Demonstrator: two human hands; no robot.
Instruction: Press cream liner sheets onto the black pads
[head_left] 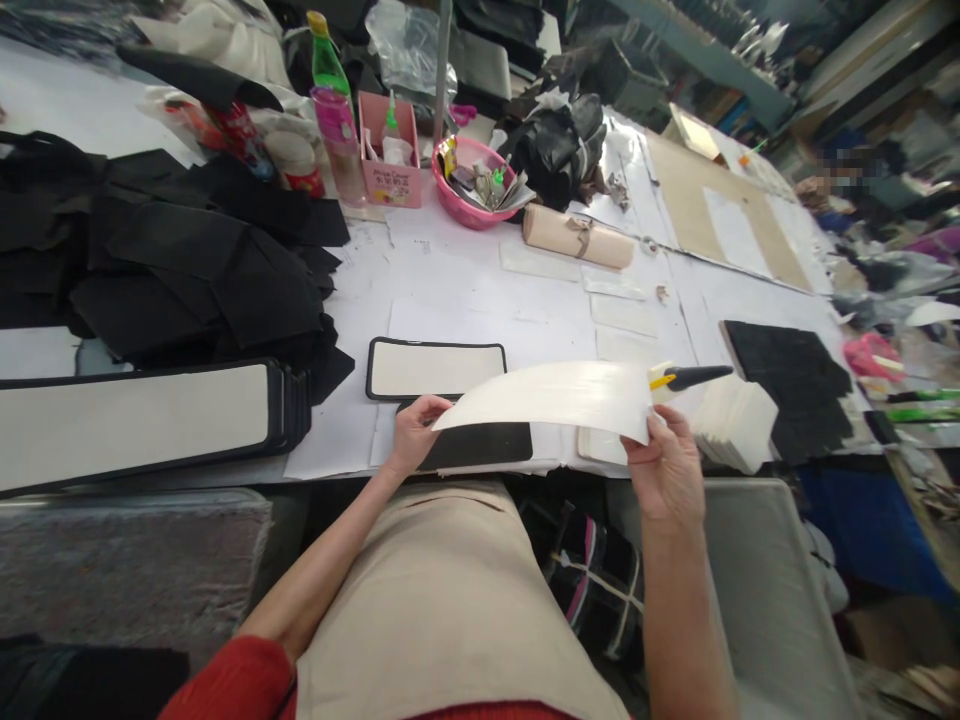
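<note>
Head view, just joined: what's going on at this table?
The person's left hand and right hand hold a thin, curved white sheet by its opposite ends, above the white-covered worktable. Partly hidden below it lies a flat black rectangular piece. Just beyond sits a white rectangular panel with a black border; similar panels are stacked at left.

The person wears a plain beige apron [450,600], a smooth, matte cloth panel that spreads wide across the front of the body and narrows toward the far end, where soft creases cross it. Its near edge curves, with a narrow hem, and a strip of red top [480,712] shows below it. A red sleeve [229,680] covers the left upper arm and ends around the elbow in a plain edge. The left forearm [337,560] and right forearm [681,610] are bare, as are the left hand [412,438] and right hand [667,475].
</note>
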